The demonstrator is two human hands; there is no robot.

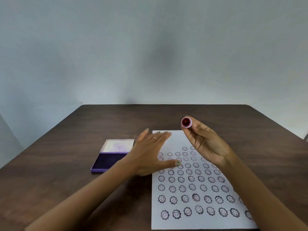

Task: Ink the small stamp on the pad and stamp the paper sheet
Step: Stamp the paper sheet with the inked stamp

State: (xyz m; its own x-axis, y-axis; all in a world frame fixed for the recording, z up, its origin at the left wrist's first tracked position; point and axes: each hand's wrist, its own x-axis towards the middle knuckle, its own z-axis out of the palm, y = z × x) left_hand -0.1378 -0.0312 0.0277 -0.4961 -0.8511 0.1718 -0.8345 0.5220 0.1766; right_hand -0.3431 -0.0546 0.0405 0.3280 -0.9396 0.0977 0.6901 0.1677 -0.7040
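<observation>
— Setting and surface?
— Pale blue-grey plain wall (150, 47) behind; dark brown wood-grain table (233, 120) in front, its far edge against the wall.

— Item one?
— White rectangular paper sheet (176, 140), lying flat on the table right of centre, long side running away from the viewer. Rows of dark purple smiling-flower stamp impressions (185, 198) cover its near and middle parts; the far strip is bare.

— Item two?
— Purple hinged ink pad case (100, 169), open, on the table just left of the sheet and apart from it. Dark violet pad (110, 160) in the near half; whitish lid interior (119, 145) with faint purple smudges in the far half.

— Item three?
— Small round stamp with lilac plastic body and dark red face (186, 122), held in the air above the far end of the sheet, its face turned toward the camera.

— Right hand?
— Right hand (206, 145) raised, palm toward the viewer, fingertips pinched on the stamp's body.

— Left hand?
— Left hand (150, 152) flat, fingers spread and extended, holding nothing, over the sheet's left edge between pad and paper. A thin ring (155, 138) shows on one finger. Whether the palm touches the paper, cannot tell.
</observation>
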